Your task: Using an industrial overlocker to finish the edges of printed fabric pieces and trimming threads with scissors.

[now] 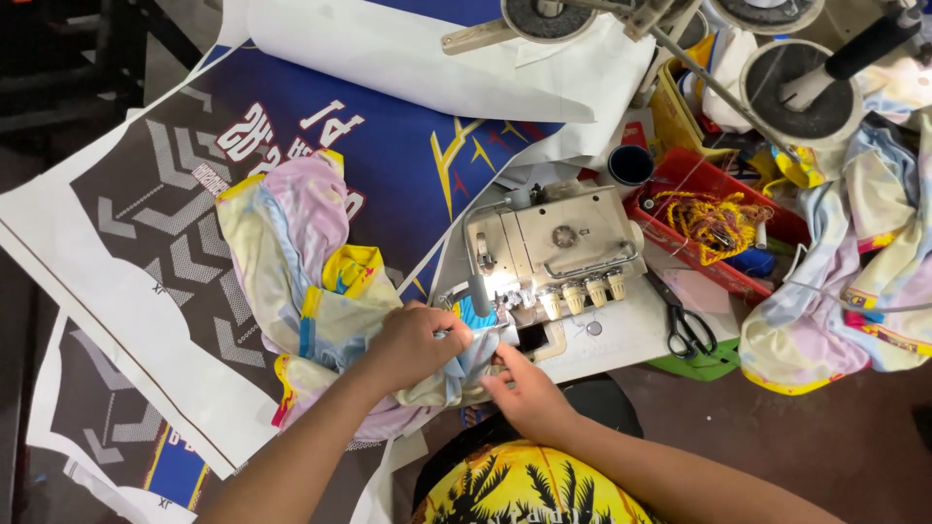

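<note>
A cream overlock sewing machine (553, 243) stands at the middle of the table. A pastel pink, yellow and blue printed garment (291, 252) lies bunched to its left and runs under the presser foot. My left hand (413, 344) presses down on the bunched fabric just left of the needle area. My right hand (519, 383) pinches the fabric edge at the front of the machine, fingertips close to the foot. Both hands hold the same garment.
Black scissors (687, 325) lie right of the machine on a green mat. A red tray (680, 247) holds tangled yellow cord. More pastel fabric (854, 291) is piled at the right. Large printed paper sheets (175, 223) cover the left. Thread cone stands (801, 92) rise behind.
</note>
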